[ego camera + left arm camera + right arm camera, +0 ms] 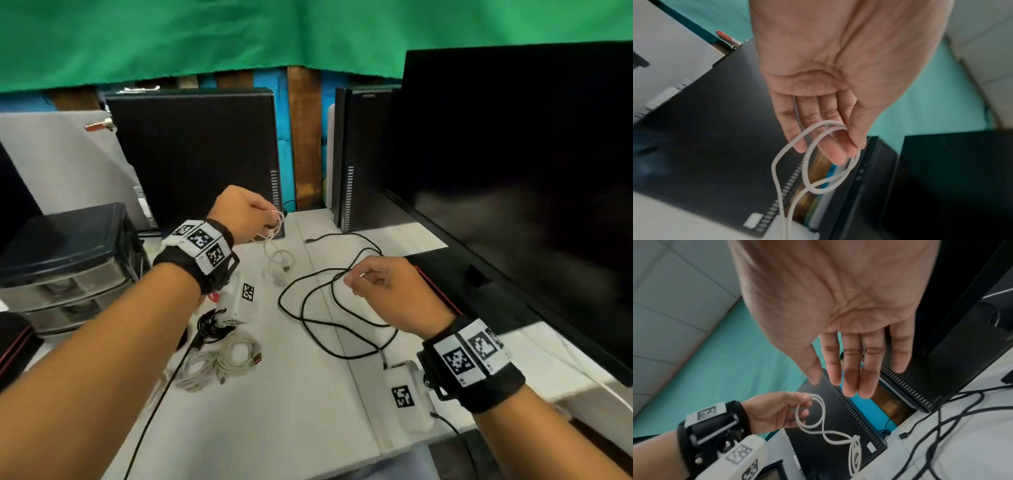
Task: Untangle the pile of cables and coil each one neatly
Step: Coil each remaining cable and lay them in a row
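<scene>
Bare forearms, black wrist straps [195,270] with white blocks of black-and-white square markers [469,356].

The monitor [513,171] is cut off at the right edge, and the black cable [150,411] leaves the bottom edge.

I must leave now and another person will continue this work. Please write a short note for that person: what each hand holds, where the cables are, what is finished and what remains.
Left hand: raised, pinching loops of the white cable; the rest hangs down to the table.
Right hand: fingers straight in the wrist view, holding nothing there; in the head view it hovers over the black cable.
Black cable: spread loose on the table, not coiled.
Done: a black bundle and white coils lie near the left forearm.
Left: finish coiling the white cable and set it down, then coil the black cable.
</scene>
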A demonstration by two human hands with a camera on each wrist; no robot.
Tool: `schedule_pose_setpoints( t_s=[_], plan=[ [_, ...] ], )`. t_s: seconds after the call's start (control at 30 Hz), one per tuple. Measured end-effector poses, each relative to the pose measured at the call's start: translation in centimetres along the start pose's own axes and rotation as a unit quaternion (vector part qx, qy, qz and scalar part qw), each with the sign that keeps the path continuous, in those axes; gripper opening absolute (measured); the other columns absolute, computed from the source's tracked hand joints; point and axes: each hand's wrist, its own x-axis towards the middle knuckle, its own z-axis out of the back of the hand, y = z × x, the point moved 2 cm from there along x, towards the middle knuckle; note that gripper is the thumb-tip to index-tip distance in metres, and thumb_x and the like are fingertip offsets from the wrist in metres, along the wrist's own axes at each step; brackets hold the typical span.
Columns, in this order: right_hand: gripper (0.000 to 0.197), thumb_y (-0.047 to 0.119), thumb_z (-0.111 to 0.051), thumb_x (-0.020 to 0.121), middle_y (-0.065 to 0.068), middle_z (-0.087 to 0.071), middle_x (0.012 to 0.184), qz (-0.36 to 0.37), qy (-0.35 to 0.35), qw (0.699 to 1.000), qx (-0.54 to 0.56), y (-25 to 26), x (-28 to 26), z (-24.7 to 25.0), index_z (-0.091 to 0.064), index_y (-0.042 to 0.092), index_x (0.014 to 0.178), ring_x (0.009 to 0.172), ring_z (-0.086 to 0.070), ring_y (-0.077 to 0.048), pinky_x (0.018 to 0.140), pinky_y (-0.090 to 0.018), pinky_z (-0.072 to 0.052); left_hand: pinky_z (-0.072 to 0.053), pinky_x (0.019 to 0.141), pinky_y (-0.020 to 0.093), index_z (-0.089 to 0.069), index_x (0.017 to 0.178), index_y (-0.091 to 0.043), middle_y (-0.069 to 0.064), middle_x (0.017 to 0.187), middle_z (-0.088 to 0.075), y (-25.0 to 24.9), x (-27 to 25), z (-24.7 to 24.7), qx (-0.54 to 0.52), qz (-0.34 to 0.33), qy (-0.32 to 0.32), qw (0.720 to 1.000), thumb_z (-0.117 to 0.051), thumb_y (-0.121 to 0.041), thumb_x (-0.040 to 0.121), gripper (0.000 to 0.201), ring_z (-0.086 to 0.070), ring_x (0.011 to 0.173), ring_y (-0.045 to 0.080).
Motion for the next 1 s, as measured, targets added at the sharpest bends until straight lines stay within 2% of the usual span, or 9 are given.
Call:
schedule_pose_setpoints(
  t_s=[0.13, 0.23, 0.37, 0.5, 0.57, 0.7, 0.8, 0.9, 1.0],
  plan=[
    [0.007, 0.026, -0.073, 0.089, 0.006, -0.072, 0.091, 0.037, -0.023, 0.998, 0.044, 1.7, -0.4, -0.8, -0.073, 0.024, 0.096, 0.087, -0.067, -0.006, 0.082, -0.026, -0.056, -0.058, 0.069, 0.021, -0.076, 0.097, -0.023, -0.001, 0.091, -0.077, -3.5, -4.6, 2.3, -0.120, -0.071, 0.002, 0.990, -0.070, -0.019, 0.092, 0.009, -0.075, 0.078, 0.013],
    [0.030, 0.034, -0.076, 0.086, 0.012, -0.067, 0.106, 0.034, -0.025, 0.998, 0.047, 2.9, -1.0, -1.5, -0.065, 0.030, 0.113, 0.098, -0.064, -0.003, 0.081, -0.019, -0.050, -0.057, 0.065, 0.020, -0.075, 0.100, -0.023, 0.000, 0.090, -0.078, -5.4, -7.7, 3.9, -0.190, -0.116, 0.002, 0.975, -0.067, -0.018, 0.094, 0.011, -0.074, 0.071, 0.014],
    [0.042, 0.037, -0.078, 0.083, 0.016, -0.063, 0.119, 0.062, -0.028, 0.995, 0.078, 4.9, -2.3, -2.2, -0.061, 0.035, 0.122, 0.106, -0.061, 0.001, 0.085, -0.026, -0.054, -0.060, 0.064, 0.025, -0.074, 0.102, -0.016, 0.005, 0.090, -0.078, -7.6, -11.0, 5.1, -0.269, -0.152, 0.034, 0.950, -0.065, -0.015, 0.095, 0.012, -0.072, 0.064, 0.014],
    [0.032, 0.026, -0.076, 0.086, 0.007, -0.072, 0.106, 0.066, 0.016, 0.987, 0.145, 6.5, -2.8, -2.1, -0.067, 0.031, 0.116, 0.079, -0.066, -0.008, 0.070, -0.022, -0.053, -0.060, 0.069, 0.028, -0.073, 0.100, -0.019, 0.004, 0.090, -0.077, -8.0, -12.6, 5.0, -0.305, -0.165, 0.066, 0.935, -0.064, -0.017, 0.094, 0.011, -0.070, 0.065, 0.012],
    [0.015, 0.018, -0.071, 0.092, -0.004, -0.075, 0.085, 0.050, 0.032, 0.979, 0.193, 7.0, -2.9, -2.2, -0.072, 0.021, 0.106, 0.057, -0.056, -0.015, 0.057, -0.021, -0.047, -0.059, 0.072, 0.029, -0.073, 0.101, -0.018, 0.003, 0.089, -0.077, -7.6, -12.6, 4.4, -0.307, -0.166, 0.072, 0.934, -0.064, -0.016, 0.095, 0.011, -0.070, 0.067, 0.012],
    [0.008, 0.014, -0.067, 0.095, -0.009, -0.070, 0.066, -0.008, 0.042, 0.980, 0.196, 6.4, -2.4, -2.0, -0.074, 0.010, 0.096, 0.044, -0.040, -0.010, 0.043, -0.017, -0.035, -0.058, 0.082, 0.031, -0.070, 0.103, -0.016, 0.003, 0.094, -0.078, -6.6, -11.9, 3.7, -0.304, -0.169, 0.064, 0.935, -0.060, -0.012, 0.097, 0.012, -0.073, 0.082, 0.016],
    [0.009, 0.005, -0.064, 0.094, -0.012, -0.071, 0.071, -0.057, 0.027, 0.970, 0.234, 5.4, -1.9, -1.0, -0.068, 0.009, 0.101, 0.041, -0.039, -0.013, 0.038, -0.019, -0.032, -0.056, 0.078, 0.021, -0.068, 0.100, -0.017, 0.004, 0.103, -0.076, -5.4, -11.1, 3.7, -0.306, -0.137, 0.042, 0.941, -0.056, -0.008, 0.099, 0.015, -0.073, 0.095, 0.013],
    [0.010, -0.001, -0.057, 0.095, -0.015, -0.074, 0.080, -0.060, -0.062, 0.955, 0.285, 4.7, -1.8, 0.4, -0.063, 0.007, 0.098, 0.045, -0.051, -0.017, 0.041, -0.023, -0.039, -0.052, 0.067, 0.011, -0.067, 0.103, -0.019, -0.002, 0.111, -0.072, -3.9, -10.4, 3.4, -0.256, -0.089, -0.027, 0.962, -0.052, -0.005, 0.099, 0.021, -0.069, 0.095, 0.000],
    [0.015, 0.000, -0.050, 0.097, -0.014, -0.076, 0.090, -0.061, -0.069, 0.944, 0.317, 4.9, -2.3, 1.0, -0.063, 0.004, 0.101, 0.052, -0.061, -0.021, 0.046, -0.024, -0.045, -0.053, 0.082, 0.023, -0.069, 0.103, -0.021, -0.004, 0.107, -0.072, -3.1, -11.0, 1.9, -0.224, -0.101, -0.013, 0.969, -0.061, -0.010, 0.096, 0.016, -0.068, 0.096, 0.003]
  ],
)
